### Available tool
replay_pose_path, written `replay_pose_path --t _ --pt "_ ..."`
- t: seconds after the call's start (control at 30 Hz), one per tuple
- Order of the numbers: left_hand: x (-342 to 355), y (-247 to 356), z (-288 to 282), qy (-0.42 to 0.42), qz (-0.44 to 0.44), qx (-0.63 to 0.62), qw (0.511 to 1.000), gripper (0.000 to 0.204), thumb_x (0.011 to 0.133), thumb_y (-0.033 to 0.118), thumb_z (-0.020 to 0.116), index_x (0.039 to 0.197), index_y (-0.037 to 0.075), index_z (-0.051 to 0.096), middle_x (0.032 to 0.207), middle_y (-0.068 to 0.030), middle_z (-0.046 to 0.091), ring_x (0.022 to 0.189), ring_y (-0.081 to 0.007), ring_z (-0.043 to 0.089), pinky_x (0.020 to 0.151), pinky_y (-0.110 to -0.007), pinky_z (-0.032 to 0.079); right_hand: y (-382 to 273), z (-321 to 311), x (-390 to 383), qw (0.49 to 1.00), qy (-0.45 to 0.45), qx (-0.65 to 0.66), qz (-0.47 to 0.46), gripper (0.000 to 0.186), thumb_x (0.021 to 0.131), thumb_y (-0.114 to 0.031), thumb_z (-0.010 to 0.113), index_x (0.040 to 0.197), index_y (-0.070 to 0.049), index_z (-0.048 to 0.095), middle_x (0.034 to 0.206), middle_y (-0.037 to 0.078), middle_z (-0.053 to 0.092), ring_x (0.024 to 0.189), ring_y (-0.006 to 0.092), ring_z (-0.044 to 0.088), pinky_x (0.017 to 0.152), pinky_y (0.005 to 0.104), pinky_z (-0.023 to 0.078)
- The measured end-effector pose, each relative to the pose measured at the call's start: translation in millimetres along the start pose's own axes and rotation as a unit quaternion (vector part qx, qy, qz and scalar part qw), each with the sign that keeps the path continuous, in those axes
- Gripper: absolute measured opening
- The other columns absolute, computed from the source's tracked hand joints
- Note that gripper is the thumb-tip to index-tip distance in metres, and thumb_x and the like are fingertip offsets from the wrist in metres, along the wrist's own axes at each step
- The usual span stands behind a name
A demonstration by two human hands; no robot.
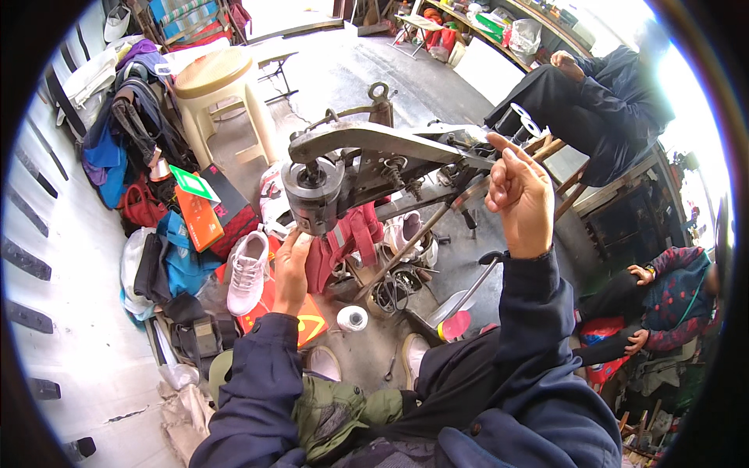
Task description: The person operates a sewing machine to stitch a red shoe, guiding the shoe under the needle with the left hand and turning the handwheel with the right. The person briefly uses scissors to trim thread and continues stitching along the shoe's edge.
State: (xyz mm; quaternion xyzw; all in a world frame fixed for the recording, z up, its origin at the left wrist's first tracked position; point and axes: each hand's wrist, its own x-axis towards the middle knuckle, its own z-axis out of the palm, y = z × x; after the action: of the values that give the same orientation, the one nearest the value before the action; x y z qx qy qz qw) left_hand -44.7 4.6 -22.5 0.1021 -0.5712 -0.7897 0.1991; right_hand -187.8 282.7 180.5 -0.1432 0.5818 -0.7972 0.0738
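A dark metal cobbler's sewing machine point(367, 140) stands in front of me, with a long curved arm and a round cylindrical head point(310, 195). My left hand point(292, 269) is at the lower edge of that head, thumb and fingertips pressed together there; what they pinch, if anything, is hidden. Near the far right end of the arm, my right hand point(519, 195) is raised with its index finger stretched out and the others loosely curled; I see nothing in it. Red straps or cloth point(343, 246) hang below the head.
A white-pink sneaker point(248, 273) lies by an orange box point(292, 312). A white thread spool point(352, 318) stands on the floor. Bags crowd the left beside a beige stool point(222, 97). Two people sit at the right, one in dark clothes point(581, 109), one in a patterned top point(675, 292).
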Motion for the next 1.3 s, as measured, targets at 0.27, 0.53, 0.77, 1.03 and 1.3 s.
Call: replay_pose_path --t 0.27,0.53,0.77,1.03,1.3 --pt "1.2 -1.2 0.0 0.005 0.022 0.023 0.999 0.04 0.102 0.023 0.051 0.129 -0.005 0.062 0.123 -0.0072 0.066 0.114 -0.0135 0.056 0.103 -0.027 0.039 8.8 6.1 -8.3 1.0 0.003 -0.001 0.023 0.03 0.101 -0.015 0.058 0.122 0.004 0.066 0.067 0.001 0.058 0.048 0.0061 0.049 0.044 0.0221 0.043" --pt "2.1 -5.2 -2.6 0.004 0.017 0.022 1.0 0.039 0.103 0.022 0.051 0.129 -0.005 0.062 0.124 -0.0075 0.066 0.114 -0.0138 0.056 0.104 -0.027 0.039 19.0 30.4 -29.9 0.998 -0.009 -0.056 -0.006 0.027 0.101 -0.016 0.058 0.114 0.005 0.069 0.066 0.001 0.059 0.046 0.0068 0.049 0.043 0.0212 0.04" --pt "3.1 -4.9 -2.3 -0.001 0.013 0.015 1.0 0.039 0.103 0.021 0.05 0.13 -0.005 0.061 0.124 -0.0072 0.065 0.114 -0.014 0.055 0.104 -0.027 0.039 25.1 49.4 -31.5 0.961 -0.12 0.169 0.183 0.049 0.102 -0.021 0.051 0.143 0.006 0.047 0.072 -0.004 0.047 0.052 0.0023 0.039 0.044 0.0202 0.036" --pt "0.0 0.2 0.7 0.009 0.006 0.018 1.0 0.04 0.101 0.019 0.049 0.132 -0.005 0.059 0.126 -0.0076 0.065 0.115 -0.0149 0.057 0.104 -0.028 0.04 32.1 60.8 -36.4 0.961 -0.107 0.194 0.165 0.047 0.102 -0.021 0.051 0.142 0.003 0.048 0.073 -0.004 0.045 0.054 0.0034 0.039 0.047 0.0206 0.035" --pt "1.3 -4.0 -2.0 0.011 0.022 0.031 0.999 0.039 0.102 0.021 0.051 0.13 -0.004 0.061 0.125 -0.0072 0.065 0.115 -0.0143 0.057 0.105 -0.028 0.04 22.6 72.0 -65.4 0.984 -0.113 -0.138 -0.006 0.023 0.101 -0.011 0.056 0.114 0.003 0.069 0.065 -0.001 0.055 0.054 0.006 0.051 0.05 0.0208 0.04"
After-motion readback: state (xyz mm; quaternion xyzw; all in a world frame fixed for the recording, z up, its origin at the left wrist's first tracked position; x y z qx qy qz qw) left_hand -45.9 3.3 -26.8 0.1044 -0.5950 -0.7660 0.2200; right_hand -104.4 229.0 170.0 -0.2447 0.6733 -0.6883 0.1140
